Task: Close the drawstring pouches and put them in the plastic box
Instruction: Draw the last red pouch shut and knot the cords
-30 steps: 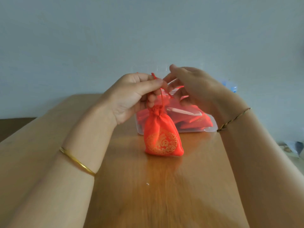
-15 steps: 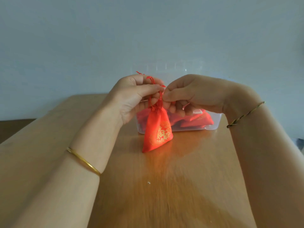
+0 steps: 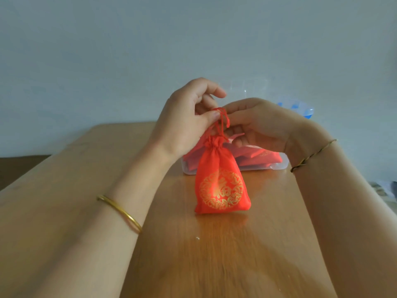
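Observation:
A red drawstring pouch (image 3: 221, 186) with a gold round emblem stands upright on the wooden table (image 3: 214, 254), its neck gathered tight. My left hand (image 3: 184, 123) pinches the red cords above the neck between thumb and finger. My right hand (image 3: 257, 123) is beside it, its fingertips at the same cords, pinching them. Behind the pouch sits a clear plastic box (image 3: 277, 166) holding several red pouches, partly hidden by my hands.
A clear lid or second container with a blue part (image 3: 300, 108) shows behind my right hand against the pale wall. The table's left edge runs diagonally at the left. Some cluttered items lie off the table's right edge (image 3: 384, 188).
The pouch has swung from tilted and lifted to upright with its base on the table, emblem facing me. My hands have moved slightly apart, my left hand higher on the cords.

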Demonstrator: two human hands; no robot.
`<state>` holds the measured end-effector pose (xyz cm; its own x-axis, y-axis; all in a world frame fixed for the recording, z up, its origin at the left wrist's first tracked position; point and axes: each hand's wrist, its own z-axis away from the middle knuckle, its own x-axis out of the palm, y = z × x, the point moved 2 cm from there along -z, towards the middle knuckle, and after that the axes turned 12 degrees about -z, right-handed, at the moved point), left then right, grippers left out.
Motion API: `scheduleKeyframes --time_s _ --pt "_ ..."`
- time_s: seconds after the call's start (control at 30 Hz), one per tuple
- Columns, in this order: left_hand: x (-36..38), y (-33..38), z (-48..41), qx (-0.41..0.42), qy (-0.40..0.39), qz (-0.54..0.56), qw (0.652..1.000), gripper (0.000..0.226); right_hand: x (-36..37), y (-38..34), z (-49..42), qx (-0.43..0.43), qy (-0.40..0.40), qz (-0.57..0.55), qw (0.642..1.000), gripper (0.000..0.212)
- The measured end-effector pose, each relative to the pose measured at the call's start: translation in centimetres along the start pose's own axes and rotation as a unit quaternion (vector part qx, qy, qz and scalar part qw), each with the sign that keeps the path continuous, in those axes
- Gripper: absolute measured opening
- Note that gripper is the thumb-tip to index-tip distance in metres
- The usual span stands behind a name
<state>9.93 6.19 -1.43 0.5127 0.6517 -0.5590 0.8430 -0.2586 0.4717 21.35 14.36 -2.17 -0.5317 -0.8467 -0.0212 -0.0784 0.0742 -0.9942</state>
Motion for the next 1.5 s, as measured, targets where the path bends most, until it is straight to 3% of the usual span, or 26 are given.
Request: scheduleKeyframes --time_s 0.13,0.33,0.6,0.77,0.83,0.9,0.97,1.07,1.13,1.2,1.33,1.5 --pt "0.1 -0.1 0.2 0.035 0.051 -0.032 0.998 0.03 -0.1 0.3 0.0 0.005 -0.035 -0.034 0.999 0.021" --pt "0.0 -0.4 0.3 0.038 0.077 0.016 0.996 0.033 0.0 0.3 0.1 -0.01 -0.03 -0.06 0.998 0.017" --pt "0.2 -1.7 0.0 -0.072 0.052 0.069 0.994 0.014 -0.6 -0.7 0.3 -0.053 0.052 -0.049 0.996 0.025" --pt "-0.5 -2.3 -0.2 -0.058 0.041 -0.126 0.989 0.023 -1.1 -1.1 0.8 -0.044 0.124 0.05 0.99 0.025" --pt "-1.0 -2.5 -0.1 -0.082 0.031 -0.232 0.969 0.03 -1.8 -1.2 1.1 -0.026 0.186 0.153 0.97 0.025" --pt "-1.8 -2.8 -0.2 -0.129 0.032 -0.271 0.953 0.032 -2.6 -1.5 1.5 -0.002 0.232 0.269 0.935 0.023" --pt "-2.4 -2.8 -0.3 -0.175 0.031 -0.192 0.965 0.029 -2.7 -1.8 1.8 0.017 0.248 0.346 0.905 0.022" --pt "-1.9 -1.7 -0.2 -0.223 0.041 0.101 0.969 0.03 -2.3 -1.9 1.9 0.029 0.246 0.409 0.878 0.022" --pt "-1.6 -0.8 -0.2 -0.206 0.029 0.259 0.943 0.031 -2.1 -1.9 1.9 0.023 0.244 0.389 0.888 0.023" --pt "-1.3 -0.6 -0.1 -0.198 -0.008 0.302 0.932 0.029 -2.1 -2.2 1.9 0.001 0.25 0.327 0.911 0.022" --pt "-0.5 -0.7 0.4 -0.192 -0.101 0.204 0.955 0.022 -1.2 -2.8 1.8 -0.035 0.205 0.133 0.969 0.024" --pt "-0.3 -0.4 0.6 -0.165 -0.134 0.131 0.968 0.015 0.8 -2.5 1.0 -0.06 0.141 0.058 0.986 0.024"
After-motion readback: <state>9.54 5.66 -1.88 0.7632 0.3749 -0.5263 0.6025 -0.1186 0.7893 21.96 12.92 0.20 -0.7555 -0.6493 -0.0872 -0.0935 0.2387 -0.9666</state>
